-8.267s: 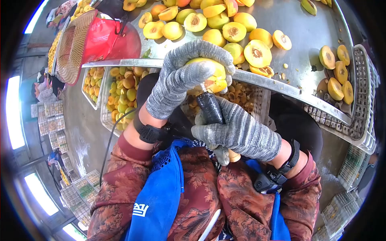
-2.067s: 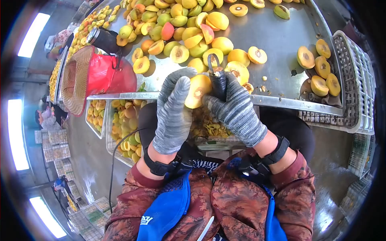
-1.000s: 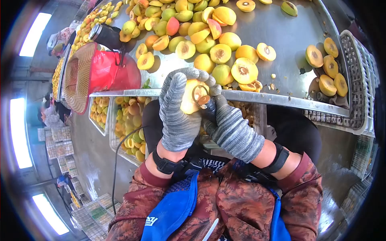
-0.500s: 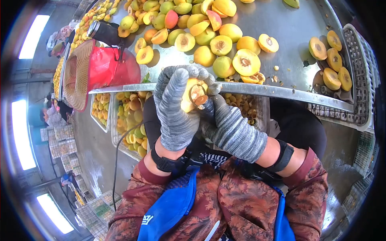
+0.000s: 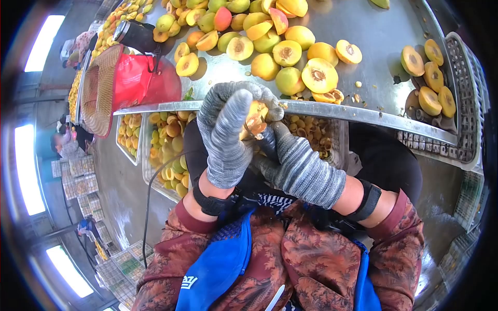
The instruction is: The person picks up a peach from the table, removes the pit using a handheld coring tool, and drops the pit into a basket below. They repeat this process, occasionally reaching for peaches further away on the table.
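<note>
My left hand [image 5: 225, 137], in a grey knitted glove, is wrapped round a yellow fruit half [image 5: 254, 116] at the table's near edge. In my right hand [image 5: 308, 168], gloved alike, is a black-handled tool [image 5: 268, 142] whose metal loop end lies against the cut face of the fruit, at its brown centre. Much of the handle is hidden by the glove. Beyond my hands, cut and whole yellow-orange fruits [image 5: 319, 76] lie on the metal table [image 5: 371, 85].
Crates of fruit [image 5: 147, 173] stand below the table edge. A straw hat [image 5: 98, 90], red bag [image 5: 137, 80] and black flask [image 5: 136, 37] are at the left. Several fruit halves [image 5: 412, 61] lie near a plastic crate [image 5: 474, 98] at the right. A cable [image 5: 149, 207] hangs at the left.
My left hand has tilted slightly round the fruit, and its cut face now looks more ragged, with flesh raised at the loop. My right hand has barely moved.
</note>
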Demonstrator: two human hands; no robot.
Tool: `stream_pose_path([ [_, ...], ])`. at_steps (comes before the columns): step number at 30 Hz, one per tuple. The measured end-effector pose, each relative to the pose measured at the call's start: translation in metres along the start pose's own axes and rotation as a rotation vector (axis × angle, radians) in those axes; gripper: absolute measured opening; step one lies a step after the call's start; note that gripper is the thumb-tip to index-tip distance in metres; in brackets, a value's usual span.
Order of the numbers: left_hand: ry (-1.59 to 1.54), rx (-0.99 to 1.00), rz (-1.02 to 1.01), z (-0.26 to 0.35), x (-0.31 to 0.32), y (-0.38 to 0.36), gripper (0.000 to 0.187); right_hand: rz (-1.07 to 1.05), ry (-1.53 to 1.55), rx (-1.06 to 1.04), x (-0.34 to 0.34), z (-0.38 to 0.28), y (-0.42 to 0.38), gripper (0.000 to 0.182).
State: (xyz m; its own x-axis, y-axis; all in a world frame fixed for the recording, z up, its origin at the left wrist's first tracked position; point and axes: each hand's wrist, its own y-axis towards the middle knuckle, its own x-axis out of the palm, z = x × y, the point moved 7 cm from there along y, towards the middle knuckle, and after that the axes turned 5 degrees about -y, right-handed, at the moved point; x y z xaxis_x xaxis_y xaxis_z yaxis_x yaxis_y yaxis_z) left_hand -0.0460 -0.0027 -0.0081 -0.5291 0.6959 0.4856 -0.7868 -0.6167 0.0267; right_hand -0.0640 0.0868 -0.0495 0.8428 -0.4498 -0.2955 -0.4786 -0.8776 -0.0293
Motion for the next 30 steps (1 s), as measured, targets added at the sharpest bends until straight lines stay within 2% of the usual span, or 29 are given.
stream_pose_path([
  [2, 0.151, 0.172, -0.103, 0.007, 0.004, -0.002, 0.024, -0.037, -0.026, -0.013, 0.005, 0.004, -0.002, 0.062],
  [3, 0.15, 0.17, -0.099, 0.007, 0.004, -0.002, 0.024, -0.041, -0.025, -0.01, 0.005, 0.004, -0.002, 0.062],
  [5, 0.046, -0.044, -0.131, -0.003, 0.002, 0.003, 0.022, -0.107, -0.033, 0.079, 0.009, 0.009, -0.001, 0.059],
  [6, 0.046, -0.045, -0.128, -0.003, -0.002, 0.005, 0.022, -0.11, -0.033, 0.08, 0.011, 0.01, -0.002, 0.059],
  [8, 0.063, -0.191, -0.217, -0.016, -0.006, 0.006, 0.03, -0.06, -0.048, 0.116, 0.011, 0.013, -0.005, 0.058],
  [9, 0.061, -0.19, -0.214, -0.015, -0.007, 0.008, 0.03, -0.063, -0.05, 0.117, 0.009, 0.011, -0.004, 0.058],
  [11, 0.144, -0.22, -0.244, -0.014, -0.006, 0.009, 0.029, -0.191, -0.104, 0.248, 0.01, 0.011, -0.005, 0.06],
  [15, 0.325, -0.305, -0.343, -0.009, 0.001, 0.015, 0.027, -0.226, -0.133, 0.281, 0.012, 0.011, -0.005, 0.061],
  [17, 0.356, -0.336, -0.337, -0.008, 0.0, 0.019, 0.026, -0.117, -0.051, 0.17, 0.011, 0.008, -0.006, 0.062],
  [21, 0.484, -0.405, -0.429, -0.007, 0.006, 0.025, 0.023, -0.069, 0.108, 0.139, 0.016, 0.013, -0.005, 0.061],
  [23, 0.644, -0.415, -0.514, -0.009, 0.007, 0.025, 0.019, -0.225, 0.315, 0.279, 0.017, 0.009, -0.005, 0.059],
  [24, 0.614, -0.421, -0.513, -0.01, 0.005, 0.024, 0.017, -0.229, 0.313, 0.284, 0.012, 0.006, -0.004, 0.059],
  [26, 0.532, -0.446, -0.514, -0.012, 0.003, 0.023, 0.018, -0.462, 0.713, 0.51, 0.025, 0.004, -0.013, 0.054],
  [27, 0.455, -0.467, -0.518, -0.013, 0.004, 0.022, 0.019, -0.463, 0.71, 0.513, 0.025, 0.005, -0.013, 0.054],
  [29, 0.482, -0.444, -0.503, -0.013, 0.004, 0.022, 0.018, -0.42, 0.577, 0.459, 0.023, 0.008, -0.01, 0.039],
  [30, 0.51, -0.422, -0.485, -0.013, 0.003, 0.023, 0.018, -0.421, 0.574, 0.461, 0.019, 0.007, -0.009, 0.039],
])
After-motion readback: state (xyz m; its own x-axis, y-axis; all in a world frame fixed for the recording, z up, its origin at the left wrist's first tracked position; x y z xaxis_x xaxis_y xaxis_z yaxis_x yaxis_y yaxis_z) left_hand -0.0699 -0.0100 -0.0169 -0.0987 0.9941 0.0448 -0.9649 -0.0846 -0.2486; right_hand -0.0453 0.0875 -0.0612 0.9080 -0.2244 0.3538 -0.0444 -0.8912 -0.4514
